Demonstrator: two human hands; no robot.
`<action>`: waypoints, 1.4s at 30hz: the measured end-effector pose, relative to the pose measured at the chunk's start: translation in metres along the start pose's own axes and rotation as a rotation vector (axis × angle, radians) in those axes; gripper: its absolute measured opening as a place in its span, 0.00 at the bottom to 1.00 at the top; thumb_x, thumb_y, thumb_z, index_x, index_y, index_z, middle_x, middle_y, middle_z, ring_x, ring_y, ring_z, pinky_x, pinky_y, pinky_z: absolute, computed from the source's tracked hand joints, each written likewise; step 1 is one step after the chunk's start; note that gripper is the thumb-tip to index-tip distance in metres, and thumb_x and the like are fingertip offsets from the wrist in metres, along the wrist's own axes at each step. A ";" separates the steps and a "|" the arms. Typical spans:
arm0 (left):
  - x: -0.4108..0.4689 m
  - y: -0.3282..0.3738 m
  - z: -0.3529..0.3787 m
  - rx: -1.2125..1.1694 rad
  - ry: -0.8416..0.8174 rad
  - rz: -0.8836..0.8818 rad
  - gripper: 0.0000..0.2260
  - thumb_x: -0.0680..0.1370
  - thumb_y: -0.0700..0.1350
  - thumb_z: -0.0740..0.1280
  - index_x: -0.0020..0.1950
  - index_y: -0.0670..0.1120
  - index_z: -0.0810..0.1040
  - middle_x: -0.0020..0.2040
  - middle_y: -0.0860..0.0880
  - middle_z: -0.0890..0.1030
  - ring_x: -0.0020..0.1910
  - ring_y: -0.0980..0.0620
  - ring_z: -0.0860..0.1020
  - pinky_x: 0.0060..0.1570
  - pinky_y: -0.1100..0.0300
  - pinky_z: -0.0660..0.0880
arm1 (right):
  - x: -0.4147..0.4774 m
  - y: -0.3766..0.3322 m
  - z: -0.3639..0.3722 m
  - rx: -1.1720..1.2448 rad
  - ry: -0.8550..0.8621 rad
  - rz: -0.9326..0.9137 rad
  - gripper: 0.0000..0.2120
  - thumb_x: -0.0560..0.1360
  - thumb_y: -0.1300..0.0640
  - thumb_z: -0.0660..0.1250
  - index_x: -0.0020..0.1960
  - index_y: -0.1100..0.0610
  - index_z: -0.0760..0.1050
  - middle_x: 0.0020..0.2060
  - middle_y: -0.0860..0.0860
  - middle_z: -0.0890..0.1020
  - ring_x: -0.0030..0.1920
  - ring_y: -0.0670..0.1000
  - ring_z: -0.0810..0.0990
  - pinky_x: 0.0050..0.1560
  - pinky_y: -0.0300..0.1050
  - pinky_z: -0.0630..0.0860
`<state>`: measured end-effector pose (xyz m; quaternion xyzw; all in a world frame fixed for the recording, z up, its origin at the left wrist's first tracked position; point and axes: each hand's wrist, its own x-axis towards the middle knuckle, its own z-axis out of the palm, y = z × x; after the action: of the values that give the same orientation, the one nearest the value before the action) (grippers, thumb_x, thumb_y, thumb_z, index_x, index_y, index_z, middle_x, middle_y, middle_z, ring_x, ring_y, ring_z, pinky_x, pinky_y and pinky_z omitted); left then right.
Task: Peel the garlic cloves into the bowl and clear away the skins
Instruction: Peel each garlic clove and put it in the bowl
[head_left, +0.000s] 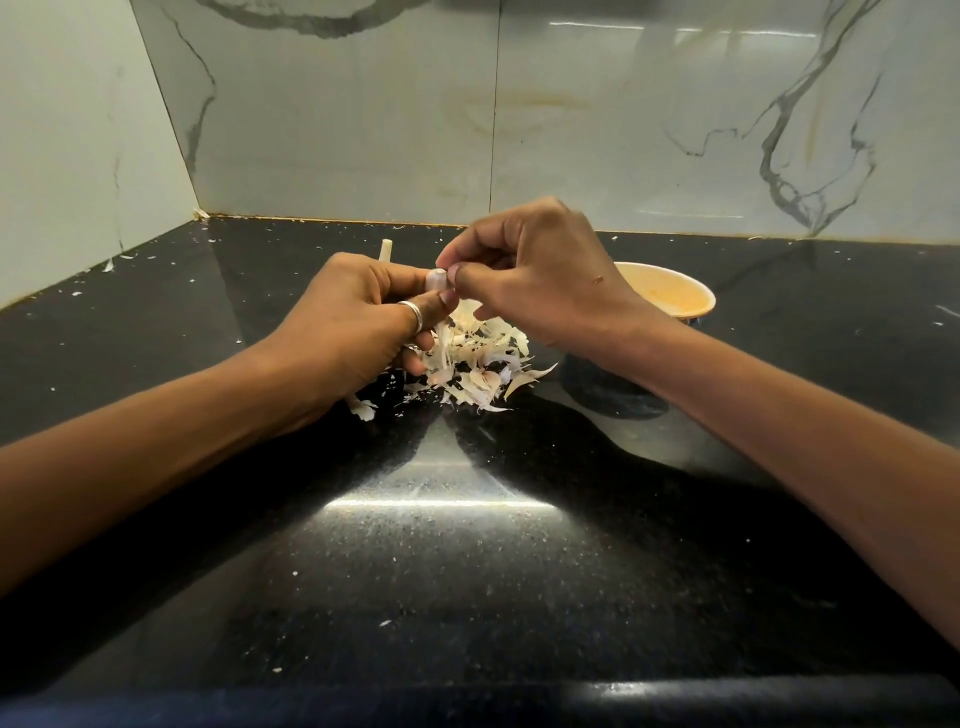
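Black stone countertop (467, 571) filled most of my view, marble-look wall tiles (363, 130) at the far edge and on the left. Small skin flecks lay scattered across it.

Both forearms came in from the near side and met mid-counter. Left hand (353, 322) was curled around the garlic clove (436, 278), pinching it between thumb and fingers with the tip poking up, I'd say to hold it steady for the other hand. Right hand (540, 280) had thumb and forefinger nipped onto the clove's top, grasping at skin there; likely mid-peel, though I couldn't see a loose flap.

The bowl (675, 296), orange inside, sat just right of and behind the right hand, close enough for a short drop. The wrist hid part of it and I saw no cloves in the visible part.

The pile of skins (478, 364) lay directly under the hands, so peelings fell in one heap, easy to sweep later. Not cleared yet.

A ring (413, 312) was on a left finger. A pale stem piece (385, 250) stood far of the left hand, apart from the heap.
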<state>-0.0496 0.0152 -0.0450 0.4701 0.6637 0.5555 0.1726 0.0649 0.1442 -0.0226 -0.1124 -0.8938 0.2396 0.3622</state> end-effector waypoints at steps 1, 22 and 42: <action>0.000 0.000 0.000 0.004 -0.003 0.001 0.07 0.80 0.44 0.69 0.52 0.43 0.85 0.30 0.52 0.77 0.26 0.58 0.73 0.28 0.67 0.74 | -0.001 0.000 0.001 -0.011 -0.007 -0.017 0.04 0.75 0.61 0.73 0.46 0.56 0.88 0.36 0.46 0.87 0.38 0.45 0.86 0.43 0.49 0.84; 0.001 -0.003 -0.003 0.051 -0.024 -0.008 0.06 0.81 0.43 0.69 0.50 0.45 0.86 0.30 0.49 0.76 0.26 0.56 0.73 0.30 0.66 0.76 | -0.004 0.005 0.009 0.032 -0.006 0.009 0.05 0.77 0.61 0.73 0.47 0.57 0.87 0.37 0.49 0.87 0.39 0.46 0.87 0.47 0.51 0.85; 0.001 -0.005 -0.002 0.076 -0.006 0.007 0.06 0.80 0.43 0.69 0.54 0.46 0.86 0.31 0.48 0.80 0.28 0.54 0.77 0.35 0.61 0.81 | -0.007 0.004 0.019 0.107 0.036 0.155 0.09 0.77 0.62 0.69 0.41 0.53 0.85 0.35 0.49 0.86 0.40 0.49 0.87 0.48 0.53 0.85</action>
<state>-0.0542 0.0153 -0.0486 0.4804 0.6822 0.5290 0.1550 0.0571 0.1381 -0.0403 -0.1659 -0.8615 0.3124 0.3642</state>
